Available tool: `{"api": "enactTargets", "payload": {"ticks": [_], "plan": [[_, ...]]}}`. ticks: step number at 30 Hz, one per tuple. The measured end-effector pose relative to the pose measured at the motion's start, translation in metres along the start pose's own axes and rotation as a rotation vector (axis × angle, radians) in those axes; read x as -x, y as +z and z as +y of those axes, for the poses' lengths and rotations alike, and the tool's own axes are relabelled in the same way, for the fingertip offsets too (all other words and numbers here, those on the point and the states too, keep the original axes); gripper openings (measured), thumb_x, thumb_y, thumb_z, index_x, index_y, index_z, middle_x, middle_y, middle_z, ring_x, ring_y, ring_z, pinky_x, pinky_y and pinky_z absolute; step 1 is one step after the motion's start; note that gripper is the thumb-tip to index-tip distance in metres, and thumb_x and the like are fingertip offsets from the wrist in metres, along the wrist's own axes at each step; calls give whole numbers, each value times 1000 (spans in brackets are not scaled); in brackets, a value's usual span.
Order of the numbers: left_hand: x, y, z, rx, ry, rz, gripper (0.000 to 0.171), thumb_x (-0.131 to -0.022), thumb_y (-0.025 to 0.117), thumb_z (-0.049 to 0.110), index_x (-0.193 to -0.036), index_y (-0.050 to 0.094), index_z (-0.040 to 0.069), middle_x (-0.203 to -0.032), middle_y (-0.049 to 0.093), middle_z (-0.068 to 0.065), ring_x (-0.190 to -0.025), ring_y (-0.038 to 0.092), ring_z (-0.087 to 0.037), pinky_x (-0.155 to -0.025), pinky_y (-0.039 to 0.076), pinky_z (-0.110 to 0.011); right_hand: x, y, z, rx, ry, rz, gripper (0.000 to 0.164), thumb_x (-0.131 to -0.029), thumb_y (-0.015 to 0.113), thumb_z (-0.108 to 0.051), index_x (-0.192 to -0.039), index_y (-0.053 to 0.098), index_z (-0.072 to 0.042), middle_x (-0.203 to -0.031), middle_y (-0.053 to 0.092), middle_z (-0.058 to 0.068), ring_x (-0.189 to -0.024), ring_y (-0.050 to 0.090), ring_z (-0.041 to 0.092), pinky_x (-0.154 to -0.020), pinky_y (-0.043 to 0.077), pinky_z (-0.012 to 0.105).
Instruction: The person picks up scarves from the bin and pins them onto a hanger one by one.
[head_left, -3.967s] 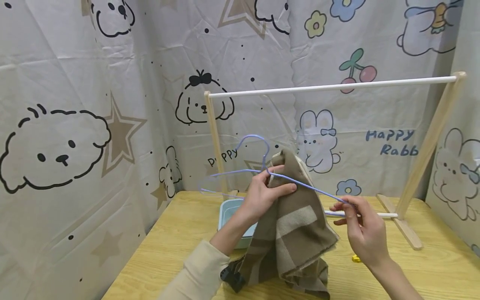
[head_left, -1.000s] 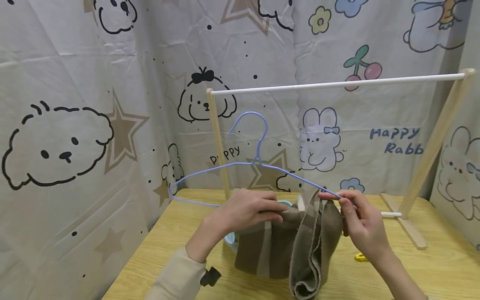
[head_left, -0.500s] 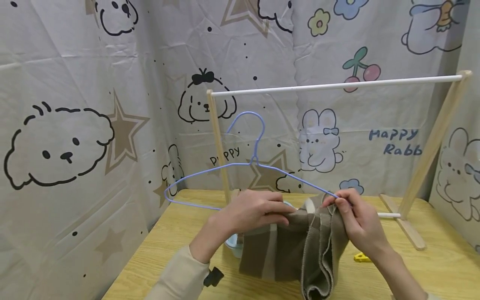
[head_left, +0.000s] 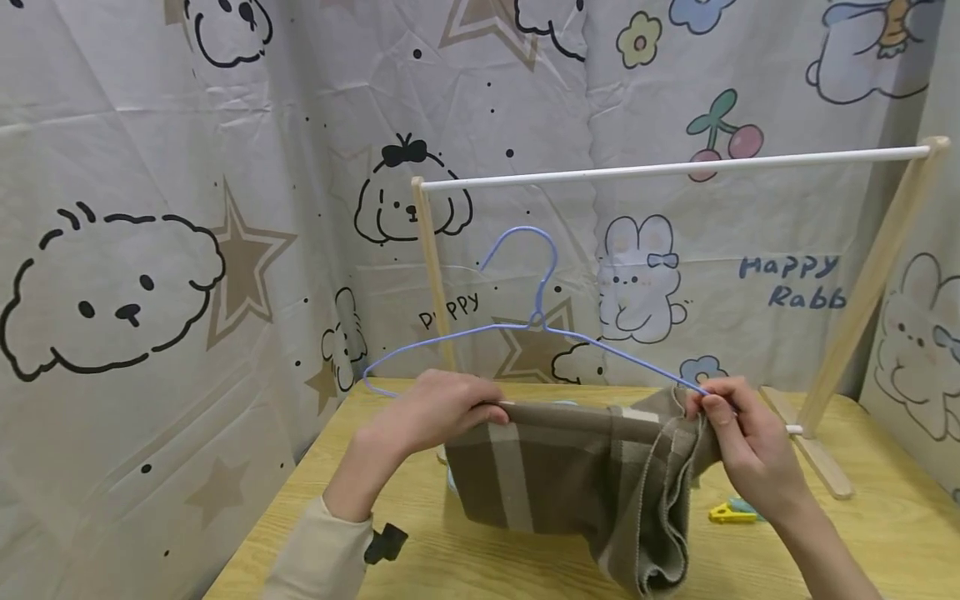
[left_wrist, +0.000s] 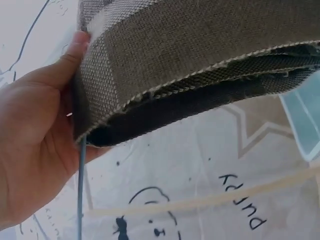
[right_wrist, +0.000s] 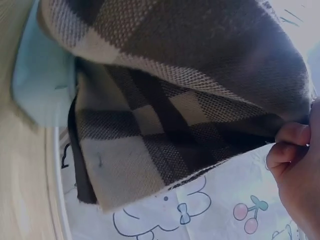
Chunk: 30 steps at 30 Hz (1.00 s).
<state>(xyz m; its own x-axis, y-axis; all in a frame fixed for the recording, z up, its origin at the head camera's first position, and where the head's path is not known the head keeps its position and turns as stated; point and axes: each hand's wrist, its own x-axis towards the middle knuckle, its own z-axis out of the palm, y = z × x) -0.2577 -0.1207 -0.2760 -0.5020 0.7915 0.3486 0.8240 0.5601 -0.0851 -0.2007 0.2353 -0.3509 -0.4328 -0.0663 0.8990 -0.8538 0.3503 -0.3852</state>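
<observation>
A thin blue wire clothes hanger (head_left: 537, 319) is held up with its hook on top. The brown plaid scarf (head_left: 555, 475) hangs folded over its lower bar, bunched toward the right. My left hand (head_left: 435, 412) pinches the scarf's top fold at the left, hiding part of the bar. At the hanger's right end, my right hand (head_left: 750, 437) grips the wire, with bunched scarf right at its fingers. In the left wrist view, hanger wire (left_wrist: 81, 190) comes out below the scarf's fold (left_wrist: 190, 45), beside the left thumb. Layered checked folds of scarf (right_wrist: 165, 120) fill the right wrist view.
Behind the hanger stands a wooden rack with a white top rail (head_left: 675, 169). A light blue box (right_wrist: 40, 90) is mostly hidden behind the scarf. Yellow and teal clips (head_left: 731, 513) lie on the wooden table (head_left: 315, 533). A printed curtain (head_left: 262, 167) surrounds it.
The scarf, first bunched upright in the left hand, now lies over the hanger's lower bar. Just now the left hand slid left along the fold, spreading it; hanger and right hand shifted right.
</observation>
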Motion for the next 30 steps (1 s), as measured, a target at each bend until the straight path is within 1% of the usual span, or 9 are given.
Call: {"api": "enactTargets", "payload": {"ticks": [3,8,9,11,14,19,25,27,30], "plan": [[6,-7,-5,-15,-83,-25,20,-97,61,39,-82,59,25,-76,56,15,-65,47,-2,-64,42,-23,1,-8,-1,-57,33,45,15,-95,40,21,-98,53,15,-86,59,-4,-74,53,4,-61,43,14],[16,-11,-16,11,-178,-39,12,-98,63,33,-90,63,24,-83,59,14,-74,53,-4,-72,48,-26,4,-22,-2,-154,81,73,20,-96,37,21,-99,55,13,-77,54,-4,-54,39,5,-40,25,23],[18,-9,-16,6,-166,-35,10,-98,63,32,-94,65,22,-87,61,12,-77,56,-5,-74,49,-27,5,-22,-2,-146,87,75,19,-96,38,21,-99,55,13,-75,53,-4,-53,39,6,-40,25,23],[18,-5,-15,-7,-137,-29,13,-97,64,31,-102,68,20,-93,65,10,-84,61,-7,-78,52,-29,6,-19,1,-221,78,72,17,-95,37,22,-99,53,18,-70,50,-1,-52,36,7,-39,22,24],[14,2,-6,-24,-56,-2,26,-96,66,34,-115,69,17,-105,67,6,-96,65,-11,-87,52,-33,7,-11,3,-262,64,89,16,-95,38,22,-99,53,20,-66,46,0,-50,35,6,-39,22,24],[-8,18,26,-41,84,66,36,-94,66,42,-122,67,20,-114,66,7,-107,63,-11,-92,50,-33,8,4,1,-185,24,114,15,-94,41,22,-97,55,21,-65,47,-1,-52,38,2,-41,26,23],[-39,51,56,-100,187,234,31,-94,68,38,-120,67,22,-115,66,9,-111,62,-11,-97,46,-31,11,18,-1,-218,21,179,12,-93,42,23,-95,54,23,-64,46,1,-53,39,3,-41,25,23],[-45,59,60,-53,222,284,28,-95,68,34,-120,67,21,-114,67,9,-109,62,-10,-98,46,-28,13,22,-1,-245,26,191,12,-93,41,23,-95,54,24,-64,46,2,-53,38,5,-41,25,23],[-51,66,62,80,295,316,27,-96,67,27,-121,67,18,-113,67,8,-106,62,-5,-97,46,-18,13,31,-2,-283,32,200,13,-93,41,23,-95,54,24,-63,47,2,-53,38,7,-41,26,23]]}}
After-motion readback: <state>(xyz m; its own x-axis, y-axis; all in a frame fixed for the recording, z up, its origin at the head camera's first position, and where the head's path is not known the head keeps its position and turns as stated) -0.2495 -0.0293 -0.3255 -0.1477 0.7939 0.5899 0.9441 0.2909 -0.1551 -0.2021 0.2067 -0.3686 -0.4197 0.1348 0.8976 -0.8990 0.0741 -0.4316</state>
